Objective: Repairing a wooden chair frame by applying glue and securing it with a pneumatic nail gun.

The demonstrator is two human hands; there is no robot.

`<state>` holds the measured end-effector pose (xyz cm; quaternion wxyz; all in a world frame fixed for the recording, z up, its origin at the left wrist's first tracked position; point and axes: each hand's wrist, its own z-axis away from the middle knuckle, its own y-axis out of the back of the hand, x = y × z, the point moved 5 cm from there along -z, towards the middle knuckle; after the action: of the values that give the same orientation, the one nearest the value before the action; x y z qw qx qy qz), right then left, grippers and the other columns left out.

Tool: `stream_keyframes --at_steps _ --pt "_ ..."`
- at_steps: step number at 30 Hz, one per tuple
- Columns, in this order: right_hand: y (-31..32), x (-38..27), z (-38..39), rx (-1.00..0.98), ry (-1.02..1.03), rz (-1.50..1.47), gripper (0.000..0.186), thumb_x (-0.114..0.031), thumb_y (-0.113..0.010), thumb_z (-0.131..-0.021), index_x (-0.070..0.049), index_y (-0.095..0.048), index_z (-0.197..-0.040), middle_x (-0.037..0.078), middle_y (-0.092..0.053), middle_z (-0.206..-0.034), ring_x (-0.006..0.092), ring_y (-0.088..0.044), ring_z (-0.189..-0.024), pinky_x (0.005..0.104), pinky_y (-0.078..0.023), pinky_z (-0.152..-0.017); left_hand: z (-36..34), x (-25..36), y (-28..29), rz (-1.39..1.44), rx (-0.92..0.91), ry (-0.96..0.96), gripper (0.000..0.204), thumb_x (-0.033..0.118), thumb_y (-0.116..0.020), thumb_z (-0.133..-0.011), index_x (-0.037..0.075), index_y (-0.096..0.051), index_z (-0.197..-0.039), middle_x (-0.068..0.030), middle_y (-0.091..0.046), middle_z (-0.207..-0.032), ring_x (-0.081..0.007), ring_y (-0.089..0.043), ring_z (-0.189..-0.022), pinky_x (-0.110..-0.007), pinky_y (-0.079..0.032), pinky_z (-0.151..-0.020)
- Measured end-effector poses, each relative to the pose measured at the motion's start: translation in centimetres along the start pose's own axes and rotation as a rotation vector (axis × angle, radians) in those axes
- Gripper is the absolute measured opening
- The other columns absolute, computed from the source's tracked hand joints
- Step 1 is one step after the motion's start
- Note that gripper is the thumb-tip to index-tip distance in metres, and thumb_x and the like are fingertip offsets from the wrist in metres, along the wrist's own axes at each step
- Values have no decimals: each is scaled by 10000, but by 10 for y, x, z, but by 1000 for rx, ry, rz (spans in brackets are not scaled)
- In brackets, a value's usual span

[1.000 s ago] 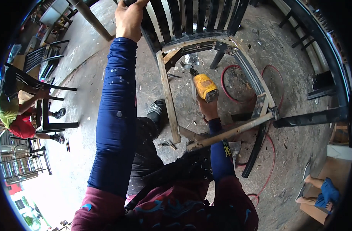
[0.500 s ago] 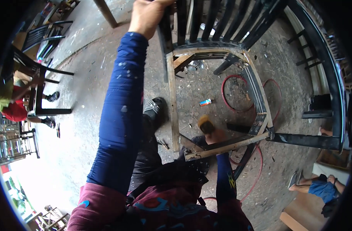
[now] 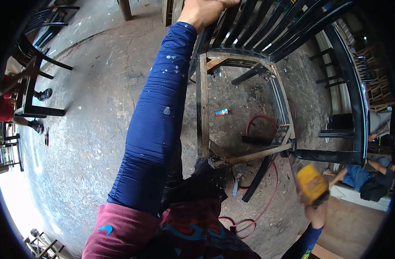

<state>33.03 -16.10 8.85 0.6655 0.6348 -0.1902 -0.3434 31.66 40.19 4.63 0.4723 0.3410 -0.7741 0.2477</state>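
Observation:
A black chair with a slatted back (image 3: 245,26) stands in front of me; its open seat frame (image 3: 202,103) shows bare, worn wood. My left hand (image 3: 205,12) is closed around the top of the chair back at its left end, that arm stretched out. Low on the right, clear of the seat frame, my right hand (image 3: 317,212) grips a yellow block-shaped tool (image 3: 313,183) with a dark part. Motion smears it, so its exact kind cannot be made out.
A red hose (image 3: 273,190) coils over the floor beneath the chair, near a small blue-and-orange object (image 3: 221,112). Another black chair frame (image 3: 357,108) stands close on the right. People sit at the right and left edges, the left one beside a dark chair (image 3: 44,111).
My right hand has swung from under the front of the seat frame out to the right with the yellow tool. The left hand stays on the chair back; the view has shifted.

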Motion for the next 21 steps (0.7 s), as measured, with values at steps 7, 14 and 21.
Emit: stream_keyframes --at_steps 7,14,21 --pt "-4 -125 -213 250 797 164 571 -107 -839 -703 -32 -619 -1225 162 -669 -1085 295 -651 -1024 436 -511 -908 1 -10 -9 15 86 -99 350 181 -720 -905 -45 -641 -1161 -160 -725 -1044 -236 -674 -949 -344 -518 -854" --pt "-66 -149 -337 86 731 138 789 -61 -864 -568 -27 -460 -1245 175 -533 -1093 376 -559 -1037 448 -454 -916 -7 -28 -5 -94 152 30 351 235 -689 -887 -8 -631 -1134 -299 -671 -1011 -442 -640 -1026 -435 -511 -869" --pt "-82 -137 -365 35 621 -8 571 -62 -812 -673 -2 -537 -1170 151 -568 -1087 307 -602 -1041 394 -485 -928 -10 -24 3 9 -70 84 361 207 -690 -906 -5 -598 -1182 -273 -669 -1110 -392 -635 -1091 -402 -493 -919"
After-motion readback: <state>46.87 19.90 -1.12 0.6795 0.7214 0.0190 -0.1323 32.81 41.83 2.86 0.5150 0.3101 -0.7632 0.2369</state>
